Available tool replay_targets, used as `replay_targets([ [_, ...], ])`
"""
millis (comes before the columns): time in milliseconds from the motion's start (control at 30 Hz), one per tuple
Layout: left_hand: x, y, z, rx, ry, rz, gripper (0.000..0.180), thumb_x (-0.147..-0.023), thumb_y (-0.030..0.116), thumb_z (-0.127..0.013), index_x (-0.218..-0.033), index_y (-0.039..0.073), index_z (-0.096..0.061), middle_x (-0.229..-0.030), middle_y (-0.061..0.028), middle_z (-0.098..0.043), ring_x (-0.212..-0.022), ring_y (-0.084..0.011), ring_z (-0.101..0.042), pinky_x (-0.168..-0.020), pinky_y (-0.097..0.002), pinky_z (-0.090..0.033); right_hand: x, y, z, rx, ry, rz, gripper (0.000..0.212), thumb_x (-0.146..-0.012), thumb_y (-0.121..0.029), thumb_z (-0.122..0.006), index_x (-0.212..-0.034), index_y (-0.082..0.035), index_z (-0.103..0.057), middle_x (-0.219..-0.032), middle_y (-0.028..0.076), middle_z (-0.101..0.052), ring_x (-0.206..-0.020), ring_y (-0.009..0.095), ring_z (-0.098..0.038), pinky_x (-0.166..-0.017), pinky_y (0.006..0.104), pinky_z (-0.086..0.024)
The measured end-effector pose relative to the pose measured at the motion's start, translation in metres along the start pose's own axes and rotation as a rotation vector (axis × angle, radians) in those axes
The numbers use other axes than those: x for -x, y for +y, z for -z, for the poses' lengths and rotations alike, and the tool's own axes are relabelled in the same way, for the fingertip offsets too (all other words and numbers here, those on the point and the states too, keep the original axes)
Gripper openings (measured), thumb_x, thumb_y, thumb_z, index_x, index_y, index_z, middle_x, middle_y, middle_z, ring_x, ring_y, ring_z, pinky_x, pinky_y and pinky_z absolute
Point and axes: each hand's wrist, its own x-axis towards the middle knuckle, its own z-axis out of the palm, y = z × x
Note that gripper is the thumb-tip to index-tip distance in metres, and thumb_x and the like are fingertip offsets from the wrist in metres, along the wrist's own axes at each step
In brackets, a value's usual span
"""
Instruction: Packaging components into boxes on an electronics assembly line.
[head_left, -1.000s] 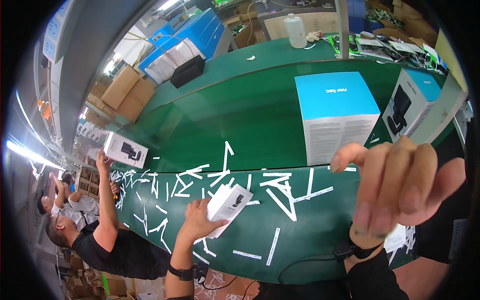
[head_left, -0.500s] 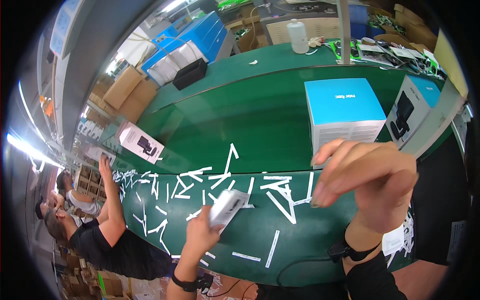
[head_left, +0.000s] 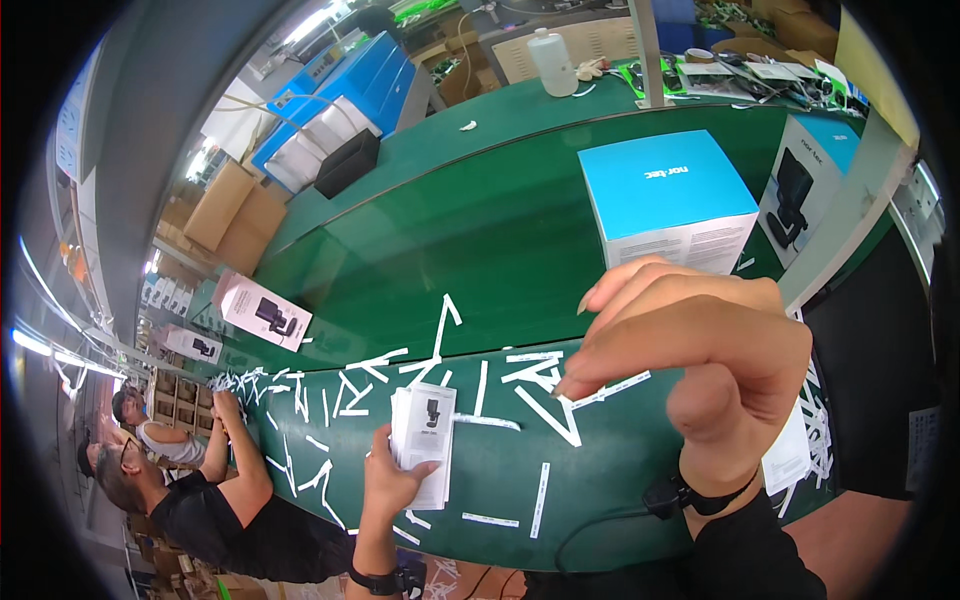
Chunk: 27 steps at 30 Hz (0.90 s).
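My left hand [head_left: 393, 478] is closed around a small stack of white printed leaflets [head_left: 428, 438], its thumb across the lower face. The top leaflet shows a dark microphone picture and faces up. My right hand [head_left: 700, 370] hovers over the right of the table, fingers bent and apart, with nothing visible in them. Below its fingertips lie white paper strips [head_left: 549, 413] on the green table [head_left: 600, 490]. Several more strips [head_left: 350, 393] are scattered around the left hand. A stack of white sheets [head_left: 787, 462] is partly hidden behind my right wrist.
A blue-topped box [head_left: 665, 185] stands beyond my right hand, beside a microphone box [head_left: 800, 185] and a metal post. A pale box [head_left: 265, 312] stands at the left. A co-worker in black [head_left: 230, 510] works there. Loose strips [head_left: 818, 440] heap at the right edge.
My left hand has turned the leaflets more upright, so the picture side now faces me. My right hand has shifted slightly left, fingers still bent. The view has swung a little.
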Motion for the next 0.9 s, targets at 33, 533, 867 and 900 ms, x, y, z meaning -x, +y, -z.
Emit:
replay_targets([
  [33, 0.005, 0.012, -0.003, -0.111, 0.054, -0.056, 0.085, -0.066, 0.011, -0.089, -0.136, -0.004, -0.042, -0.110, -0.0281, -0.067, -0.101, -0.0424, -0.068, -0.081, -0.0447, -0.056, 0.000, 0.001, 0.001, 0.000, -0.005, -0.001, 0.064, -0.100, -0.056, -0.052, -0.079, 0.001, -0.074, -0.069, 0.010, -0.071, -0.062, 0.022, -0.066, -0.074, 0.0413, -0.053],
  [533, 0.020, 0.035, -0.025, -0.488, 0.121, -0.223, 0.082, -0.066, 0.025, -0.092, -0.129, -0.001, -0.046, -0.104, -0.0252, -0.068, -0.081, -0.0438, -0.070, -0.070, -0.0474, -0.057, -0.001, 0.009, 0.003, 0.338, -0.147, 0.289, 0.046, -0.092, -0.045, -0.067, -0.093, 0.000, -0.075, -0.073, 0.007, -0.072, -0.065, 0.024, -0.068, -0.079, 0.0413, -0.054],
  [867, 0.013, 0.054, -0.064, 0.525, 0.280, -0.502, 0.075, -0.076, 0.005, -0.084, -0.137, -0.001, -0.041, -0.123, -0.0118, -0.059, -0.109, -0.0207, -0.062, -0.089, -0.0331, -0.051, 0.038, 0.071, -0.092, 0.386, -0.483, 0.423, 0.067, -0.085, -0.049, -0.070, -0.133, -0.004, -0.059, -0.120, 0.014, -0.063, -0.117, 0.030, -0.059, -0.097, 0.0436, -0.046],
  [900, 0.010, 0.086, -0.078, 0.742, 0.478, -0.583, 0.067, -0.074, 0.004, -0.085, -0.131, -0.003, -0.052, -0.116, -0.0109, -0.064, -0.101, -0.0200, -0.065, -0.082, -0.0300, -0.052, 0.054, 0.080, -0.106, 0.412, -0.573, 0.417, 0.060, -0.086, -0.049, -0.069, -0.125, -0.005, -0.062, -0.110, 0.011, -0.064, -0.107, 0.026, -0.061, -0.089, 0.0398, -0.047],
])
